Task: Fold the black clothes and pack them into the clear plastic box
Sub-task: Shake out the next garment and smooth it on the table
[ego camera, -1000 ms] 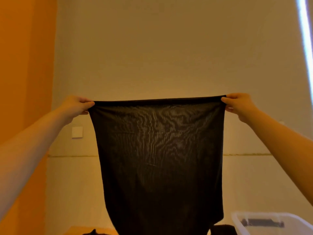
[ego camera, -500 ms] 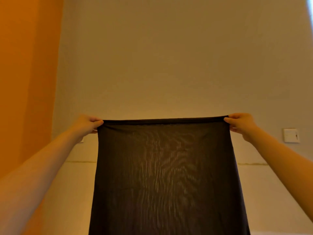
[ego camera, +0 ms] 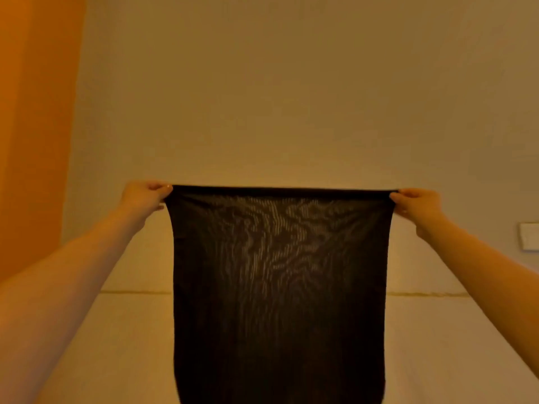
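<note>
View: head camera, tilted up toward the wall; both forearms reach in from the lower corners of the frame.
Black garment (ego camera: 278,287): held up in the air at the centre of the frame, hanging straight down from its top edge and running out of the bottom of the frame. The lower end is not visible.
Garment top edge: pulled taut and almost level between the two hands, slightly below mid-height of the frame.
Garment fabric: thin and semi-sheer; light shows through the upper middle in a rippled pattern. The sides narrow a little just under the top corners, then fall nearly vertical.
Left hand (ego camera: 143,195): left of centre, at the garment's upper left corner. Fingers curled, thumb and fingertips pinching the corner of the fabric.
Right hand (ego camera: 415,201): right of centre, at the garment's upper right corner. Fingers curled, pinching that corner in the same manner.
Hands relative to each other: well apart, at nearly equal height.
Wall (ego camera: 291,97): plain, pale, fills the upper and middle frame behind the garment; a horizontal seam crosses it low in the frame on either side of the cloth.
Orange panel (ego camera: 32,126): vertical band along the left edge of the frame.
Wall switch plate (ego camera: 529,236): white, at the right edge, below the right hand's height, partly cut off.
</note>
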A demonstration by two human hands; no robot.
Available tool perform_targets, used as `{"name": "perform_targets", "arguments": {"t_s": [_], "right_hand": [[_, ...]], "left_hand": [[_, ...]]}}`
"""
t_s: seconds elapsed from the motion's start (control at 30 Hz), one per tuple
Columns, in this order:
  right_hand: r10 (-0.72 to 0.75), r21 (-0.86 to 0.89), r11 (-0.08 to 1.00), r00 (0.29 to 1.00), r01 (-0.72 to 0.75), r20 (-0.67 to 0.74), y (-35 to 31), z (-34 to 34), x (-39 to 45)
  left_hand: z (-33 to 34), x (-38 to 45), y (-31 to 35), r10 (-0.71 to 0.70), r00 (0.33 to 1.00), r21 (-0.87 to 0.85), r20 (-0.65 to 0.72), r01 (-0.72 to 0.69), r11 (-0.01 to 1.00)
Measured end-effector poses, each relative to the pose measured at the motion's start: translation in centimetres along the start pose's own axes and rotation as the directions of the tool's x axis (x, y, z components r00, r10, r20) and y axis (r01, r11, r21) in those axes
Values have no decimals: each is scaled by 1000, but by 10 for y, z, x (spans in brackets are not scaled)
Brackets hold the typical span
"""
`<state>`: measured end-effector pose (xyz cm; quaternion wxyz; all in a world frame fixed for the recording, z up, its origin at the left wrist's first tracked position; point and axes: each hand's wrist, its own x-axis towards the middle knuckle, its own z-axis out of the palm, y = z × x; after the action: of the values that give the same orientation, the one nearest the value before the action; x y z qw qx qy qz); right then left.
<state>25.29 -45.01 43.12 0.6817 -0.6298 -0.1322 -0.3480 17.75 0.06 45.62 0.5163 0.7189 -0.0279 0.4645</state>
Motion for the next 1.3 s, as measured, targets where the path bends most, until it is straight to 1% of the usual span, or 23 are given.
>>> {"name": "perform_targets", "arguments": {"t_s": [0.07, 0.13, 0.2, 0.27, 0.3, 0.37, 0.5, 0.6, 0.73, 0.87, 1.07, 1.3], "right_hand": [[-69, 28, 997, 998, 69, -2, -20, -2, 5], [-121, 50, 991, 993, 121, -1, -38, -7, 5], [-146, 66, 987, 989, 146, -4, -48, -12, -1], [-155, 69, 986, 988, 154, 9, -52, -18, -12], [-150, 76, 986, 988, 146, 41, -54, -24, -21], [-124, 113, 988, 977, 105, 173, -55, -39, -51], [-33, 59, 998, 930, 13, 366, -26, -79, -117], [55, 1, 998, 894, -63, 445, 1, -106, -184], [183, -82, 983, 872, -163, 455, 33, -139, -265], [244, -87, 969, 861, -230, 445, 52, -162, -317], [234, -78, 972, 874, -222, 427, 49, -183, -355], [248, -92, 968, 858, -232, 449, 37, -203, -378]], "left_hand": [[-4, 4, 16, 53, 998, -58, -46, -56, 997], [-8, 0, 27, 87, 995, -97, -49, -91, 991], [-13, -11, 32, 94, 995, -127, -42, -99, 987], [-21, -27, 29, 73, 997, -156, -19, -75, 985], [-25, -37, 26, 58, 998, -168, 1, -57, 984], [-35, -64, 21, 11, 999, -216, 49, 0, 976], [-57, -148, -3, -101, 983, -346, 155, 149, 926], [-77, -223, -26, -211, 967, -391, 145, 252, 885], [-101, -310, -56, -374, 918, -356, 131, 396, 847], [-115, -368, -65, -459, 878, -299, 136, 478, 826], [-128, -409, -51, -479, 866, -245, 148, 501, 830], [-136, -434, -35, -489, 856, -250, 167, 517, 819]]}}
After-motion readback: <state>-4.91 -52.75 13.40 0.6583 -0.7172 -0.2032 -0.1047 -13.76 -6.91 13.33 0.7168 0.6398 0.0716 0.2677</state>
